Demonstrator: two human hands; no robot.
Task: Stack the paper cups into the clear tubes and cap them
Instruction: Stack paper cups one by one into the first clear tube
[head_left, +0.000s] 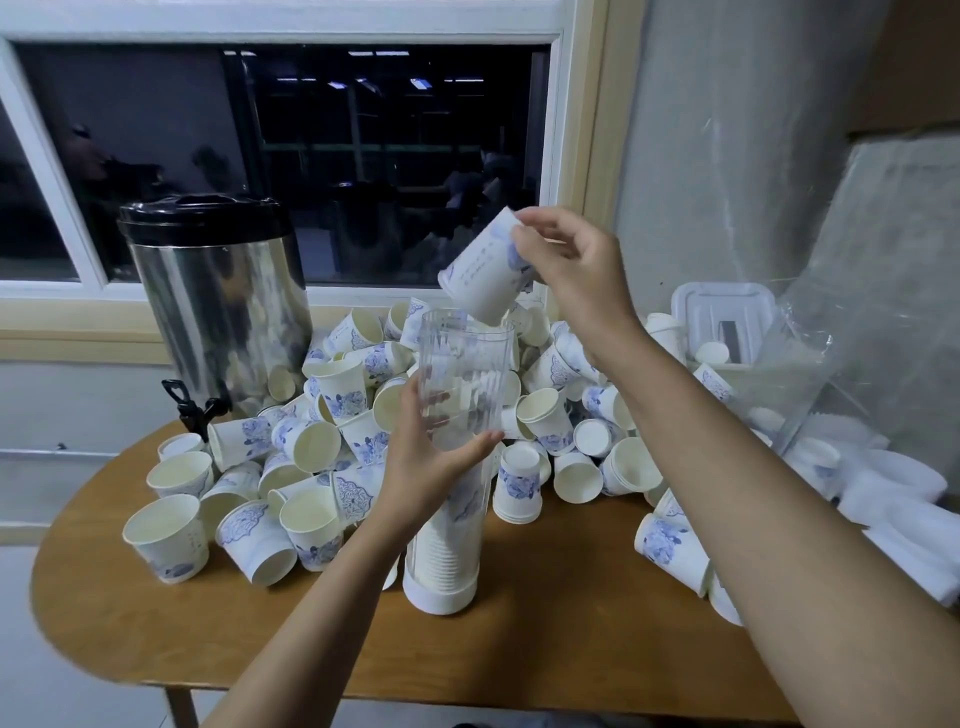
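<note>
Right hand (569, 270) pinches inverted cup (485, 273) above tube (457, 415) mouth; left hand (426, 462) grips tube.

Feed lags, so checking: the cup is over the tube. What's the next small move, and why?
Probably lower the cup, mouth down, into the tube's open top and release. The right hand holds it tilted just above the rim, the left hand steadies the tube, and the stack inside leaves room.
</note>
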